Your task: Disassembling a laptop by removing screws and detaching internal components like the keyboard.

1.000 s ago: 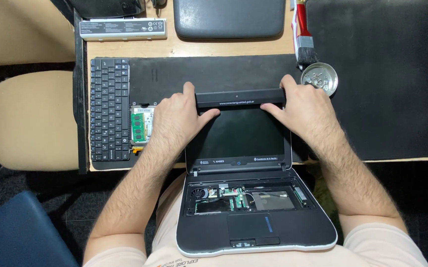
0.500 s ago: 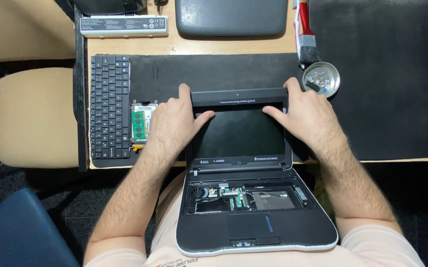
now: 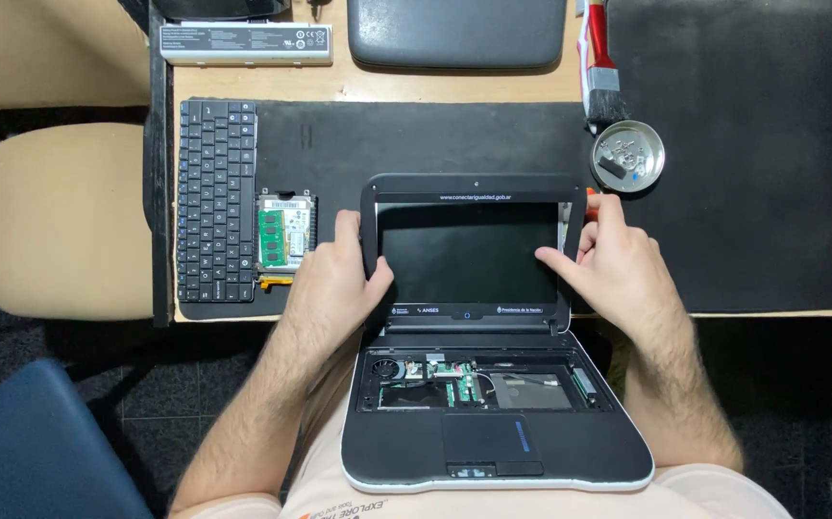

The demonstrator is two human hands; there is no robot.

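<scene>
At the bottom centre of the frame I see the small laptop point(image 3: 496, 384) resting on my lap, its keyboard bay bare so that the circuit board and fan inside point(image 3: 454, 380) lie exposed above the touchpad. Its screen lid point(image 3: 474, 245) stands open at mid-frame, dark panel facing me, top edge over the counter point(image 3: 435, 88). My left hand point(image 3: 334, 284) is clamped on the lid's left bezel, thumb on the front, fingers wrapped behind. My right hand point(image 3: 618, 269) grips the right bezel, thumb pressed on the screen's right margin, fingers curled round the edge.

Just left of the left hand, on the black mat point(image 3: 416, 135), lies a hard drive with a green memory module on top point(image 3: 284, 231); beside it, further left, the detached keyboard point(image 3: 216, 200) lies turned on end. At upper right sits a round metal dish of small parts point(image 3: 627, 156), with a red-handled brush point(image 3: 599, 72) above it. Along the top edge lie a grey battery pack point(image 3: 246, 43) and a dark grey cover point(image 3: 459, 31). A beige chair seat point(image 3: 61, 221) fills the left.
</scene>
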